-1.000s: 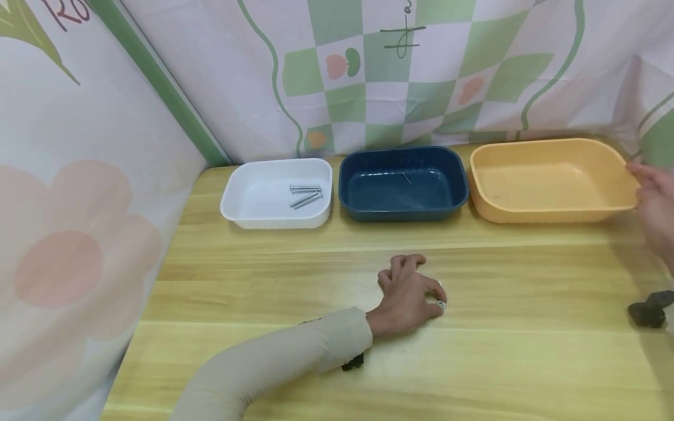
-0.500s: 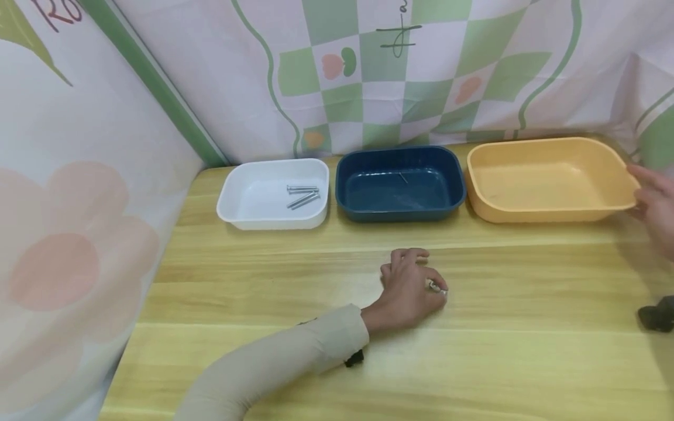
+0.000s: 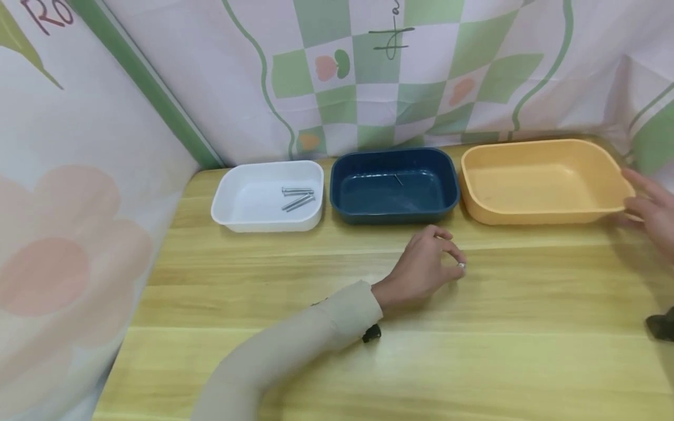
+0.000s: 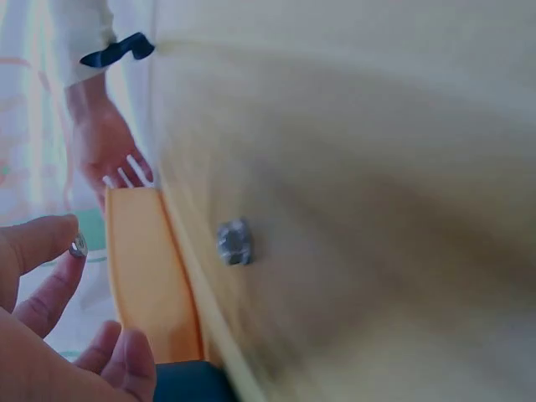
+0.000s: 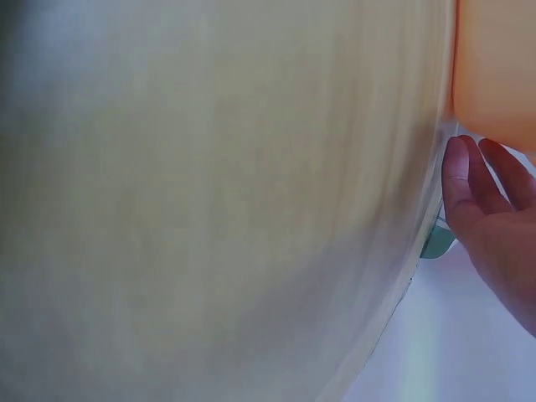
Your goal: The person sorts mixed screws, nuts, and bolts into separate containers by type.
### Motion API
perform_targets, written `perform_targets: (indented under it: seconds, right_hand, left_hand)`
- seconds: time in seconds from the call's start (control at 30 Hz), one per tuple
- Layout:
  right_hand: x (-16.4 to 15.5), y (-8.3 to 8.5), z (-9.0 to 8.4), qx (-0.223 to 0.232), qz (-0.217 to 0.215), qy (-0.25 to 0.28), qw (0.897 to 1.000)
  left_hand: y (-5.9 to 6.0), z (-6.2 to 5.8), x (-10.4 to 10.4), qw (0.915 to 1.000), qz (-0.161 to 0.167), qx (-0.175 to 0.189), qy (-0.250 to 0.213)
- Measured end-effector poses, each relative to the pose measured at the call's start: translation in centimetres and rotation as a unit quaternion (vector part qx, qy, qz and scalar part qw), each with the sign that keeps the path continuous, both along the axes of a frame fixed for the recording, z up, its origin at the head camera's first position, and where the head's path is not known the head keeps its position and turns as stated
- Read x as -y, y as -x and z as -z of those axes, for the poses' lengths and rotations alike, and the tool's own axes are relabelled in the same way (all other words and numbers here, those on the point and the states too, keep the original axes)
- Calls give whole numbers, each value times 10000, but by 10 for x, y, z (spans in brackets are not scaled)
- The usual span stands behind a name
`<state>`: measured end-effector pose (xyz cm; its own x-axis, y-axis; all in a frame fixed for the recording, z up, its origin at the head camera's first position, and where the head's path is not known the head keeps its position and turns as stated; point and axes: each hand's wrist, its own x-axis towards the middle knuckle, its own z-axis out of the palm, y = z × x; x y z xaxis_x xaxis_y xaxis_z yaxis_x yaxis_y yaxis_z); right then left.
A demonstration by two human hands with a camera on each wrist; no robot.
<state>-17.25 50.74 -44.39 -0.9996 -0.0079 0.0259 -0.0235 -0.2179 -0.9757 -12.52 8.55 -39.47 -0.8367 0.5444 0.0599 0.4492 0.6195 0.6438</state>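
left hand (image 3: 421,266) above the table (image 3: 474,362), in front of the blue tray (image 3: 394,186); fingertips pinch a small metal nut (image 3: 461,265). right hand (image 3: 650,204), fingers straight, touches the orange tray (image 3: 542,178) at its right end. bolts (image 3: 297,197) lie in the white tray (image 3: 265,196).

At the upper left of the head view, the cloth (image 3: 79,146) bears cut-off red letters, perhaps "Ro"; nothing else is legible.

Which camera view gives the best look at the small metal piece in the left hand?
The left wrist view: the small metal piece sits pinched at the left hand fingertips. The head view shows only a tiny glint. The right wrist view does not show it.
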Motion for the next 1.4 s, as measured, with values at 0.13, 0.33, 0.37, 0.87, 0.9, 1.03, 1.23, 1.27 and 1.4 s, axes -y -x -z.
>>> perform_targets:
  seconds: [0.13,0.33,0.37,0.87,0.9,1.03,1.23,1.27,1.4]
  right_hand:
    - [4,-3,-2,140,-121,-137,9997]
    - [10,-4,-2,405,-240,-1253,9910]
    - [10,-5,-1,406,-250,-1422,9887]
    - [15,-18,-2,769,-365,-3368,9377]
    - [15,-20,-1,817,-364,-3343,9382]
    - [14,-21,4,801,-260,-3063,9482]
    - [16,-21,4,741,-271,-2819,9562]
    - [16,-21,4,743,-291,-2854,9551]
    - [17,-19,2,738,-332,-2915,9531]
  left_hand:
    - [13,-10,-11,9999,124,49,10]
    - [39,-21,-40,9960,198,-738,456]
    - [44,-21,-46,9945,189,-873,552]
    - [77,-8,-77,9872,-493,-1026,1117]
    - [77,-7,-79,9871,-522,-973,1159]
    - [79,-4,-88,9861,-621,-886,1263]
    - [82,1,-95,9856,-761,-841,1254]
    - [82,2,-95,9854,-772,-837,1267]
    - [82,3,-94,9862,-797,-779,1227]
